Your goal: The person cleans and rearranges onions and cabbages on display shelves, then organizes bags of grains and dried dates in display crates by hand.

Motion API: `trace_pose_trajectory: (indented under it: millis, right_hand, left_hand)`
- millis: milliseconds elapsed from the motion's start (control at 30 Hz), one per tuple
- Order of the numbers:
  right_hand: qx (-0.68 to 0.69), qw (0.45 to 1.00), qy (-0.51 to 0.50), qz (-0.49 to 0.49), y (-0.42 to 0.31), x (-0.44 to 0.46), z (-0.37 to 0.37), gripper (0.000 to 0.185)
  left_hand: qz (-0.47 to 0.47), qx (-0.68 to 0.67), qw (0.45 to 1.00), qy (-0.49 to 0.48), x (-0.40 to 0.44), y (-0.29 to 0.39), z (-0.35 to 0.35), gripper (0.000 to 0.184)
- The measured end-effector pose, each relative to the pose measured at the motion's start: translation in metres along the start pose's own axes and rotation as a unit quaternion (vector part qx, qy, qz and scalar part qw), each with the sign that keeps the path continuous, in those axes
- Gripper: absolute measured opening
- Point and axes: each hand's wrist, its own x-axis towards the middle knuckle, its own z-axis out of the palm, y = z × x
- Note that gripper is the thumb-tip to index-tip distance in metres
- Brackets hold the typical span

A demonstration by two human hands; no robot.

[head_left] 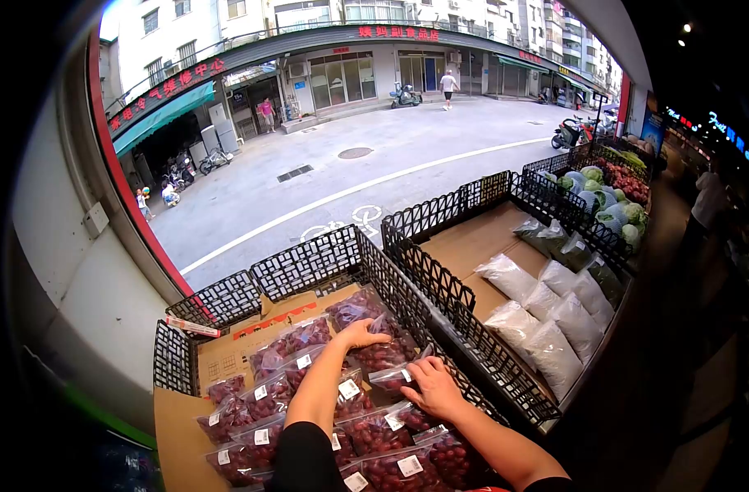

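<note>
Rows of clear zip bags of red grapes [261,402], many with white labels, lie on cardboard in a black plastic crate. My left hand [361,334] is bent over a grape bag [381,356] near the crate's right side, fingers pressed around its upper part. Just to the right and nearer me, my right hand [433,389] has its fingers curled on the clear plastic edge of the same bag or one touching it; the overlap hides which. Both sets of fingertips are partly hidden. More labelled bags lie beneath my forearms.
A second crate [440,283] to the right holds bags of white grains [547,344] and darker bags. Cabbages [612,205] and red produce sit beyond. A red-and-white tube-like item [192,327] rests on the left crate rim. Outside is a street with people and scooters.
</note>
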Motion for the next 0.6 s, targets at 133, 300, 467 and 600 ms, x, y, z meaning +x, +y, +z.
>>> trace_pose_trajectory:
  millis: [133, 300, 467, 600]
  right_hand:
    - [-0.009, 1.000, -0.014, 0.009, -0.001, 0.003, -0.001, 0.046]
    - [-0.028, 0.998, -0.041, 0.033, -0.002, 0.008, 0.001, 0.053]
    - [-0.043, 0.998, -0.002, 0.050, -0.014, 0.024, 0.004, 0.059]
    - [0.015, 0.998, 0.043, 0.050, -0.012, 0.061, 0.020, 0.064]
  left_hand:
    - [0.009, 0.087, 0.996, -0.026, -0.003, 0.034, 0.000, 0.079]
    - [0.019, 0.137, 0.990, -0.013, 0.003, 0.043, 0.014, 0.080]
    - [0.028, 0.154, 0.988, -0.004, -0.003, 0.046, 0.020, 0.078]
    - [0.061, 0.208, 0.974, -0.059, 0.030, 0.005, 0.037, 0.073]
